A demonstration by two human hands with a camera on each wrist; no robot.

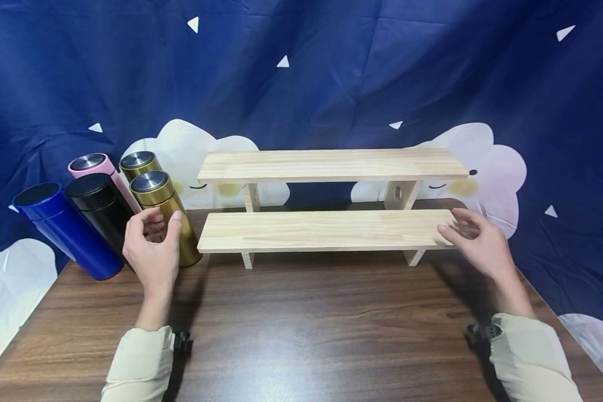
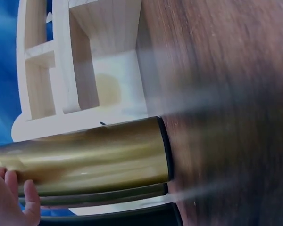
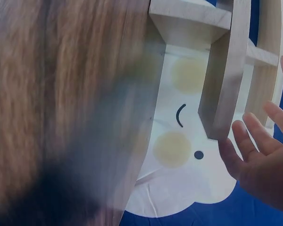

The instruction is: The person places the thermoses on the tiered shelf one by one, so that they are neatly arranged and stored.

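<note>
Head view shows the left hand [image 1: 153, 245] at the left of the frame, fingers loosely curved and spread around the front gold flask [image 1: 164, 215], thumb on one side and fingertips at the other; whether they already press the metal I cannot tell, and the flask stands on the desk [image 1: 301, 324], so no lift has begun. In the left wrist view the fingers [image 2: 14, 197] lie at that flask's [image 2: 89, 162] upper end, close against it. The right hand [image 1: 474, 240] at the right of the frame is open and relaxed, its fingertips at or just over the right end of the lower shelf board [image 1: 326, 230] of the wooden two-step rack [image 1: 331, 164]; the right wrist view shows straight fingers [image 3: 247, 141] just beside the board's edge, holding nothing.

Behind the front flask stand a second gold flask [image 1: 139, 164], a pink flask [image 1: 92, 164], a black flask [image 1: 97, 206] and a blue flask [image 1: 60, 223], all grouped at the left, beside the rack. Both shelf boards are bare, so judging by this nothing has been placed yet; all five flasks remain off the rack.

No brand, label or writing can be read anywhere. The blue backdrop [image 1: 331, 72] bears only white cloud shapes with small faces.
</note>
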